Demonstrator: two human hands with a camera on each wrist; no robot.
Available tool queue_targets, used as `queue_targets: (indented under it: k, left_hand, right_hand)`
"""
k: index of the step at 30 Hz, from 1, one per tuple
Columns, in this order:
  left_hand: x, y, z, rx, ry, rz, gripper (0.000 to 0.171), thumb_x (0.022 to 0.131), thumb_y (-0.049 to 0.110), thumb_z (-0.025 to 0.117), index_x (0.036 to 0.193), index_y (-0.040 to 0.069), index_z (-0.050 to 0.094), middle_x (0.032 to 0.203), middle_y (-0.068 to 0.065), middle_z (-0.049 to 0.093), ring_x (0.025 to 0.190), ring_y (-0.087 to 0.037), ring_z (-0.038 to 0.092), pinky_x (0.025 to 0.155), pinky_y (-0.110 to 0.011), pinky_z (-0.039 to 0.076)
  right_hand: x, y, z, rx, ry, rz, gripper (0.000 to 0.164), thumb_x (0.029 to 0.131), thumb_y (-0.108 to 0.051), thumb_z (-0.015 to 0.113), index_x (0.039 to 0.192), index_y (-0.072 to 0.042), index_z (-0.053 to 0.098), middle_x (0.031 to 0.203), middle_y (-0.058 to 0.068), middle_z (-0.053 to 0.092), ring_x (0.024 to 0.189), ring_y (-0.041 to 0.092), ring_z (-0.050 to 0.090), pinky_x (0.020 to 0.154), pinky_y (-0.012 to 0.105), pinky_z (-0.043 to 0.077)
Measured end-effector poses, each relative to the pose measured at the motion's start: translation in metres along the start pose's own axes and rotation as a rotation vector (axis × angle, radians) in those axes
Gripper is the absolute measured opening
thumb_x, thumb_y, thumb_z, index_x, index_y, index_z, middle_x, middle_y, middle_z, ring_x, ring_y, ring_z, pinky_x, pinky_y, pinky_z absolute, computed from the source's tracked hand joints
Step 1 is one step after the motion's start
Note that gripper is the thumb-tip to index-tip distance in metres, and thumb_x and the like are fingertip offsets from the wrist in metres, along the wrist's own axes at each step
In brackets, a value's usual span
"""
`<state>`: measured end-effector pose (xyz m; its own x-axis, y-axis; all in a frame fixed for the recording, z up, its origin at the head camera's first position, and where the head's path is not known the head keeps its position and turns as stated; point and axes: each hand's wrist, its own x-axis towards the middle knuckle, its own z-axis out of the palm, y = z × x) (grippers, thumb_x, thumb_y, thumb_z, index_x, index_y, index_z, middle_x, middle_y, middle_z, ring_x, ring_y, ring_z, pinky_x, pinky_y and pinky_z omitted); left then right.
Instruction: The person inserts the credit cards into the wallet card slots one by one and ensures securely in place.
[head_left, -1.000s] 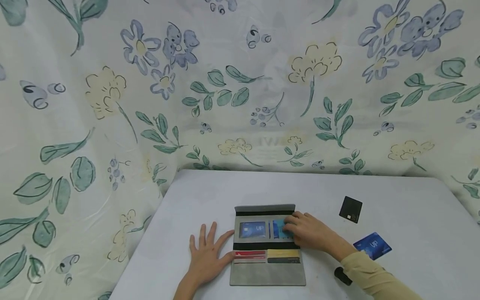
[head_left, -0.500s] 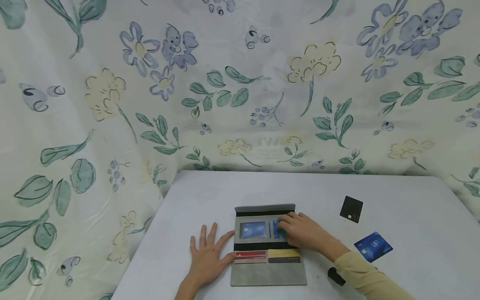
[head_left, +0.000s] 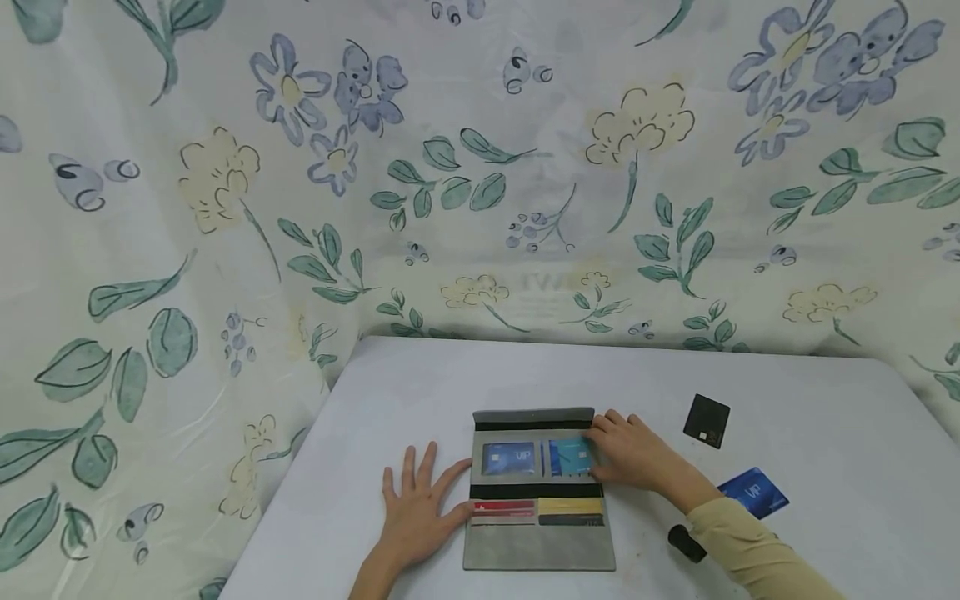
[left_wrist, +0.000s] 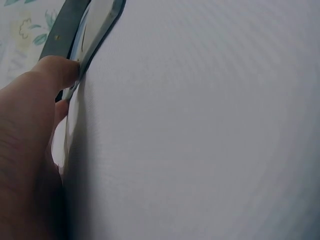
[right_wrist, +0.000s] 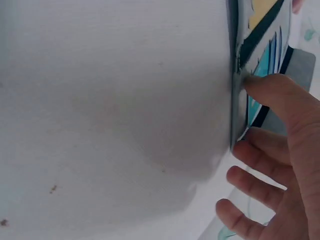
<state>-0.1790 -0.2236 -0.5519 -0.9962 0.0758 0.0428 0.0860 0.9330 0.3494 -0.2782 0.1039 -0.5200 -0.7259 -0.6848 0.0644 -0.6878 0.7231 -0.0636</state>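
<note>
A grey wallet [head_left: 540, 550] lies unfolded on the white table, its dark bands running across. Its upper panel carries a blue VIP card [head_left: 510, 457] in a window and a light-blue card [head_left: 572, 457] to the right. Red and yellow cards [head_left: 570, 506] show in the lower slots. My left hand [head_left: 416, 517] is spread flat, thumb and index finger touching the wallet's left edge. At the right edge, my right hand [head_left: 637, 454] touches the wallet beside the light-blue card; in the right wrist view its thumb [right_wrist: 272, 87] rests on the border, other fingers loosely extended.
To the right lie a black card [head_left: 707, 421] and a blue VIP card [head_left: 755, 492], partly behind the right wrist. A small black object [head_left: 686, 543] sits by the sleeve. A floral curtain [head_left: 480, 167] hangs behind the table [head_left: 420, 383].
The right hand first slid left over the light-blue card, then drew back right to the wallet's edge, leaving that card in view. The left hand stayed in place.
</note>
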Motion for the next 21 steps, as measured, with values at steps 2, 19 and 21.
queue_targets:
  k: [2,19,21]
  left_hand:
    - [0.0001,0.0013,-0.0010,0.000,-0.006,0.001,0.062,0.087,0.061,0.060,0.141,0.031,0.052,0.159,-0.022,0.027,0.146,-0.052,0.011,0.109,-0.075,0.002]
    - [0.0032,-0.0007,0.0025,0.015,-0.021,-0.011,0.062,0.087,0.059,0.062,0.142,0.031,0.051,0.160,-0.021,0.026,0.147,-0.051,0.009,0.109,-0.074,0.001]
    - [0.0033,-0.0002,0.0022,0.019,-0.026,-0.013,0.062,0.087,0.058,0.062,0.142,0.031,0.051,0.160,-0.021,0.026,0.147,-0.051,0.009,0.109,-0.074,0.001]
  right_hand:
    - [0.0002,0.0011,-0.0004,0.013,-0.002,0.006,0.051,0.082,-0.035,0.079,0.119,-0.003,0.066,0.108,0.007,0.062,0.101,0.025,0.054,0.081,0.047,0.050]
    - [0.0059,0.0037,-0.0025,0.045,-0.032,0.003,0.050,0.080,-0.036,0.081,0.116,-0.005,0.066,0.103,0.003,0.057,0.094,0.020,0.052,0.080,0.044,0.050]
    - [0.0061,0.0029,-0.0029,0.041,-0.033,0.005,0.050,0.079,-0.037,0.081,0.115,-0.005,0.066,0.102,0.002,0.057,0.093,0.019,0.051,0.079,0.043,0.050]
